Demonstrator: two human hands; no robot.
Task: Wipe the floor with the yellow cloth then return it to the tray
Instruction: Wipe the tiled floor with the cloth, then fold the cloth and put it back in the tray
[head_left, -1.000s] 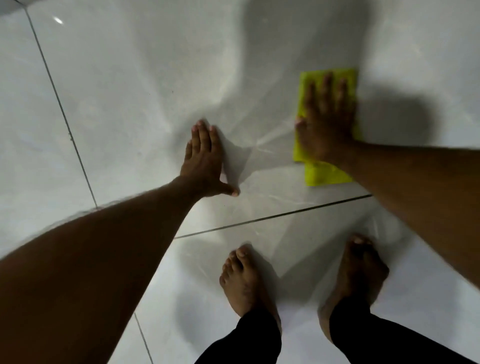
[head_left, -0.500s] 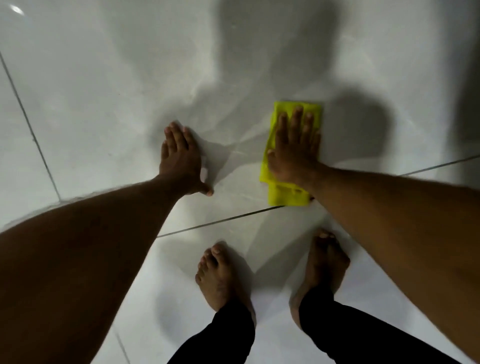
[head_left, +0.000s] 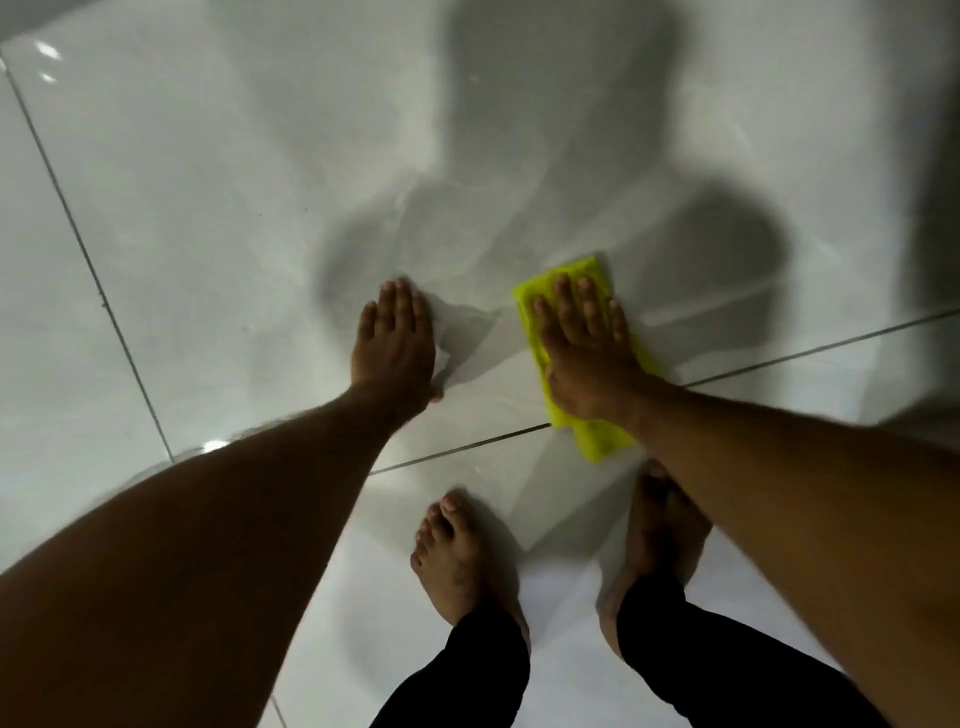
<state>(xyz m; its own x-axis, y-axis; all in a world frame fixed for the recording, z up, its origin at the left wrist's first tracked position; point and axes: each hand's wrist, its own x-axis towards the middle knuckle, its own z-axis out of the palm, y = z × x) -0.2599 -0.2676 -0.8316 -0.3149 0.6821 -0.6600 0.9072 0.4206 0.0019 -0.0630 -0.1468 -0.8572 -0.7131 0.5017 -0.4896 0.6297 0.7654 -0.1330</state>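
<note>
A folded yellow cloth lies flat on the glossy white tiled floor, straddling a dark grout line. My right hand presses down on the cloth with fingers spread, covering most of it. My left hand rests flat on the bare tile to the left of the cloth, fingers together, holding nothing. No tray is in view.
My two bare feet, the left and the right, stand just below the grout line, close to the cloth. Another grout line runs down the left. Dark shadows fall across the tiles ahead.
My right hand has slid the cloth toward me and to the left, down onto the grout line. The left hand has stayed planted on the tile.
</note>
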